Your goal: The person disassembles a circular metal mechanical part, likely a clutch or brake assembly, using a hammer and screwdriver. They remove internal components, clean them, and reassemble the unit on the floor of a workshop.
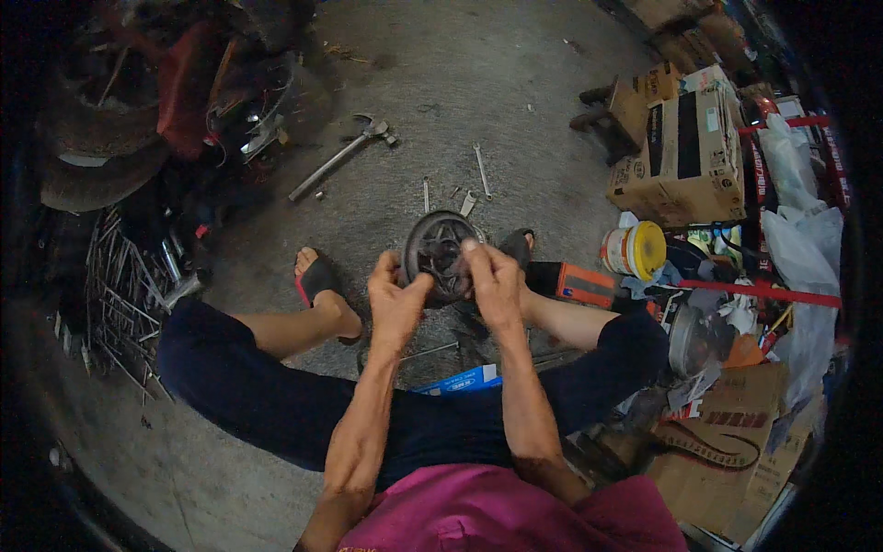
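My left hand (394, 299) grips the lower left of a dark, round, spoked metal part (432, 230) held in front of me between my feet. My right hand (492, 285) is closed on its right side, with the thumb or fingertips on the inner face. Just beyond it on the concrete lie a wrench (482, 170), a thinner tool (426, 193) and a short wide-ended tool (469, 202). Farther to the upper left lies a hammer (336, 161) with a metal handle, a small metal piece (319, 195) beside it. A blue flat box (457, 381) lies beneath my forearms.
Vehicle parts with red panels (184, 87) and a heap of metal rods (124, 304) crowd the left. On the right are cardboard boxes (670, 198), a yellow-lidded bucket (648, 248), an orange-black case (585, 285), plastic bags (800, 248) and flattened cardboard (708, 469).
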`<state>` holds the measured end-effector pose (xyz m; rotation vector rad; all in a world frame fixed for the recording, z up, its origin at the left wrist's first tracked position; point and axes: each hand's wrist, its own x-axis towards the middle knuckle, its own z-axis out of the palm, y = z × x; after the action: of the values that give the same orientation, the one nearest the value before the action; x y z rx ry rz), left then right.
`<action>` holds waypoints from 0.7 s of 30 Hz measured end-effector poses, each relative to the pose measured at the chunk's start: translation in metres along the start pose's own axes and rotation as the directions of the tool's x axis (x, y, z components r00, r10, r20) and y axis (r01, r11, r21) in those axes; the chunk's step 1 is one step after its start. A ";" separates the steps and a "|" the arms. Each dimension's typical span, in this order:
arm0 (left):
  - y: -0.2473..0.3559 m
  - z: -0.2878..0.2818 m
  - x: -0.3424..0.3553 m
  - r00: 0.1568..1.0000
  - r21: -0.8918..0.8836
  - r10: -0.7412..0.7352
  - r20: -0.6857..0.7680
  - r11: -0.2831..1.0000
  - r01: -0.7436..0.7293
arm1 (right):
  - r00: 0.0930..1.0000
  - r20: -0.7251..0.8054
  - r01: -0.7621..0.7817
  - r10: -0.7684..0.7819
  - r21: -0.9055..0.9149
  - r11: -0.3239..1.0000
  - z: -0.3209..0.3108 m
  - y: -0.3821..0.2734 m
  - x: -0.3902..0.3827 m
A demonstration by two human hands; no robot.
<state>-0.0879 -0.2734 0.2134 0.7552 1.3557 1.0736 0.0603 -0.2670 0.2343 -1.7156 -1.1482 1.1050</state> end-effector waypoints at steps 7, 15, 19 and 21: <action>0.007 -0.009 0.002 0.962 -0.365 -0.247 0.120 0.890 0.274 | 0.991 -0.108 -0.042 0.079 0.310 0.950 -0.035 -0.049 -0.013; 0.010 -0.010 0.004 0.980 -0.322 -0.171 0.098 0.927 0.194 | 0.991 -0.110 0.011 -0.079 -0.520 0.854 -0.021 -0.029 -0.020; 0.011 -0.011 0.005 0.982 -0.301 -0.170 0.078 0.935 0.186 | 0.946 -0.087 0.201 -0.313 -0.600 0.774 -0.014 -0.023 -0.018; 0.012 -0.013 0.007 0.976 -0.280 -0.199 0.092 0.935 0.218 | 0.937 -0.060 0.241 -0.343 -0.601 0.762 -0.017 -0.021 -0.017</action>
<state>-0.1038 -0.2646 0.2199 0.4156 1.1639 1.0397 0.0667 -0.2796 0.2633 -1.9382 -1.7011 0.4076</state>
